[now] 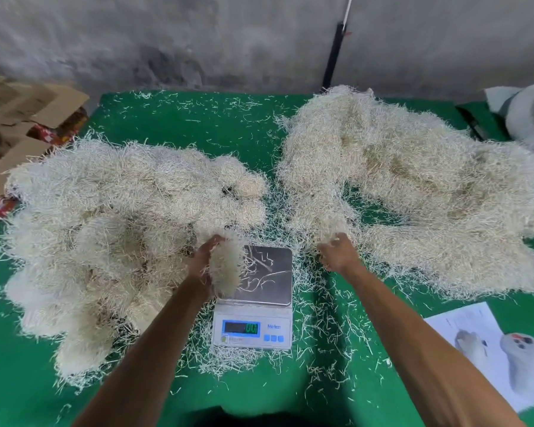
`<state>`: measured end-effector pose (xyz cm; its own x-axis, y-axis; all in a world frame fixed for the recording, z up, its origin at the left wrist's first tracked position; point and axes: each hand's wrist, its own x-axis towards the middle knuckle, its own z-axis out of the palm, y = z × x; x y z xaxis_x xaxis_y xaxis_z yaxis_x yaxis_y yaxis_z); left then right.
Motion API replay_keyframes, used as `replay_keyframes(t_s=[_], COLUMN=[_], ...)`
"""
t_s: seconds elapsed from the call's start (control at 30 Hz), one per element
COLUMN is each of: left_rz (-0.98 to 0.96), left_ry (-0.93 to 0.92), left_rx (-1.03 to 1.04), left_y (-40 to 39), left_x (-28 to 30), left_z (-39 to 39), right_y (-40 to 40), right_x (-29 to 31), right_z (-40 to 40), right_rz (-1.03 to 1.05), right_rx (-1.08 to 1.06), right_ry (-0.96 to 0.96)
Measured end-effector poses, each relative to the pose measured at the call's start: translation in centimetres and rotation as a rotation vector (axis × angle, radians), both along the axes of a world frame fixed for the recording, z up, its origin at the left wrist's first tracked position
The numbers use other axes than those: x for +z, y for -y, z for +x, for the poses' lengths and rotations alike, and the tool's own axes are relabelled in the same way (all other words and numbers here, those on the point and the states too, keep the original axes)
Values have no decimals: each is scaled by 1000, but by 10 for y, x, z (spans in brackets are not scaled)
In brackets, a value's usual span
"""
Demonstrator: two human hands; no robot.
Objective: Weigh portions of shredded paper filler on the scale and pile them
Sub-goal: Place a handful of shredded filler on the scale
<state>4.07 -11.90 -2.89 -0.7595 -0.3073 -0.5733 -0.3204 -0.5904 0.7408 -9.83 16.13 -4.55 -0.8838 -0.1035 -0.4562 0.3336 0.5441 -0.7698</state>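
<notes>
Light, springy and prone to shedding, the shredded paper filler [227, 269] left of the scale [259, 297] wants a loose whole-handful hold, as the left hand [205, 260] curls fingers around it while the right hand [338, 254], right of the scale, pinches strands.

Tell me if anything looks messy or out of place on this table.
Loose cream paper shreds are strewn over the green table around the white digital scale, and a few stray strands lie on its steel pan, which could skew readings.

Arms: two bare forearms, no sleeves, entering from the bottom of the frame.
Left hand [205, 260]: bare, no glove, ring or watch visible.
Right hand [339, 254]: bare, wrist unadorned.
</notes>
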Motion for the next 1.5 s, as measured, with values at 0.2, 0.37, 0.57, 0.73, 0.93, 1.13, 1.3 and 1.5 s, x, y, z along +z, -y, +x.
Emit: replay_keyframes(t_s=[0.2, 0.37, 0.57, 0.73, 0.93, 1.13, 1.3, 1.5], left_rz=[-334, -397, -329, -875, -910, -894, -879, -924], left_ry=[266, 48, 66, 82, 35, -88, -71, -38], left_rx=[-55, -190, -191, -268, -35, -100, -45, -10], left_y=[-22, -38, -28, -9, -7, -14, -13, -12], left_x=[-3, -2, -11, -21, -17, -16, -25, -27], left_z=[-17, -19, 0, 24, 36, 43, 46, 49], right_y=[8, 39, 71, 63, 57, 58, 52, 45], right_x=[30, 41, -1, -17, -6, -5, -3, -4], right_z=[18, 51, 82, 76, 81, 86, 83, 84], right_rz=[1062, 155, -169, -223, -193, -226, -487, -867], right_rx=[417, 422, 414, 234, 139, -44, -338, -511], right_ry=[-258, -280, -74, -96, -290, -307, -152, 100])
